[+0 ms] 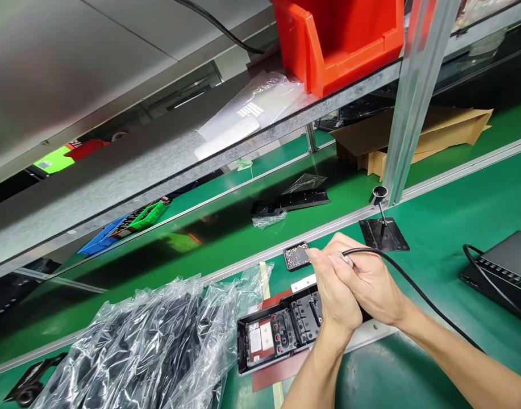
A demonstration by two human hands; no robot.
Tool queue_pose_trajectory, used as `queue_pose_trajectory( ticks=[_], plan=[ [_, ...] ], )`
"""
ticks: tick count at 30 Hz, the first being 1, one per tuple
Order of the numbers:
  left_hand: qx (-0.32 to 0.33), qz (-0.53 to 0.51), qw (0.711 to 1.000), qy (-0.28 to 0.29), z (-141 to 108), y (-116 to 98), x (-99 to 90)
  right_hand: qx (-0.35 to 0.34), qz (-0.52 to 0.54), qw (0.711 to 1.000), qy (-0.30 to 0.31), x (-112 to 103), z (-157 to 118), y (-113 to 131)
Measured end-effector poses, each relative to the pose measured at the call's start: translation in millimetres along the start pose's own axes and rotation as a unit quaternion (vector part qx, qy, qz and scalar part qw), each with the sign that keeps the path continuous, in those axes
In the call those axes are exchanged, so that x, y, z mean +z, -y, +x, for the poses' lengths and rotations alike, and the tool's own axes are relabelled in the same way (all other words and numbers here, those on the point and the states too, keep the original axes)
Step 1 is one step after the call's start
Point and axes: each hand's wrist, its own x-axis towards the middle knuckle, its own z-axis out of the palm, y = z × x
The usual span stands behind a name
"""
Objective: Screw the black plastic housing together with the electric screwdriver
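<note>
My right hand (377,284) is closed round a corded electric screwdriver (344,259), of which only the cable end shows between my fingers. My left hand (337,292) wraps the same tool from the near side, pressed against my right. The tool's body and tip are hidden by my hands. Below them lies a long black plastic housing (242,355), its ribbed inside facing up, with a white label and red-ringed holes at the left end. Just past my left fingers sits a small black tray (296,255) of tiny screws.
Clear plastic bags (145,346) over dark parts fill the left front. A black plate (383,234) with a small metal cup on a stem stands behind my hands. A black device (503,272) lies at right. Overhead, a shelf (158,182) carries a red bin (349,74).
</note>
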Motion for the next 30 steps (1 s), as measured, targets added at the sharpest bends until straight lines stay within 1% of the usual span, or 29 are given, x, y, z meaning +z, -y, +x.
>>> queue_pose_trajectory(
  ticks=[2, 6, 10, 15, 23, 27, 30],
  plan=[
    [-0.006, -0.002, 1.0, -0.009, -0.4, 1.8, -0.6, -0.003, -0.004, 1.0, -0.003, 1.1, 0.0, -0.4],
    [-0.017, -0.022, 1.0, -0.008, -0.7, 3.2, -1.1, -0.005, 0.004, 1.0, -0.007, 3.7, 0.7, -0.2],
    [-0.01, -0.011, 1.0, -0.027, -0.3, 1.8, -0.6, -0.016, 0.016, 1.0, -0.016, 5.4, 1.2, 0.0],
    [-0.006, -0.024, 1.0, 0.003, 2.4, 0.4, 0.1, -0.01, 0.024, 0.999, -0.023, 7.3, 2.0, -0.6],
    [0.003, -0.026, 0.999, -0.024, 0.8, 0.3, -1.3, -0.007, 0.035, 0.999, -0.027, 8.8, 0.3, -1.7],
    [-0.008, -0.045, 0.999, -0.009, 1.2, -0.3, 0.1, -0.011, 0.037, 0.999, -0.025, 8.4, 1.4, -1.5],
    [-0.001, -0.048, 0.999, 0.004, 2.0, 0.9, 1.2, -0.015, 0.034, 0.999, -0.025, 8.2, 1.6, -1.6]
  ],
)
